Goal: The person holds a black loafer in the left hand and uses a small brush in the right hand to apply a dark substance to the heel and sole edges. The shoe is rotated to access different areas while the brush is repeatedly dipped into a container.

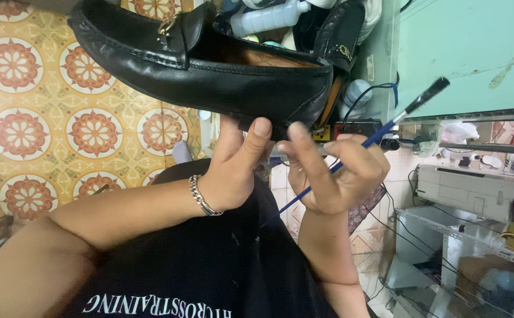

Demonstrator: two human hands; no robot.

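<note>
A black leather loafer [198, 62] with a gold metal bit across its front is held up sideways in front of me. My left hand [236, 159], with a silver chain bracelet at the wrist, grips the shoe from below near the heel, thumb pressed on its side. My right hand [336, 174] is closed around a thin blue-handled brush [380, 135] whose black tip points up and to the right, away from the shoe. The right forefinger touches the heel's lower edge. My black shirt fills the bottom of the view.
A second black shoe [339, 29] and a white plastic bottle [269, 17] lie behind the loafer. Patterned orange floor tiles [45, 123] are on the left. A green glass panel [463, 53] is at the upper right, above a white machine [463, 188] and metal shelving [475, 247] with cables.
</note>
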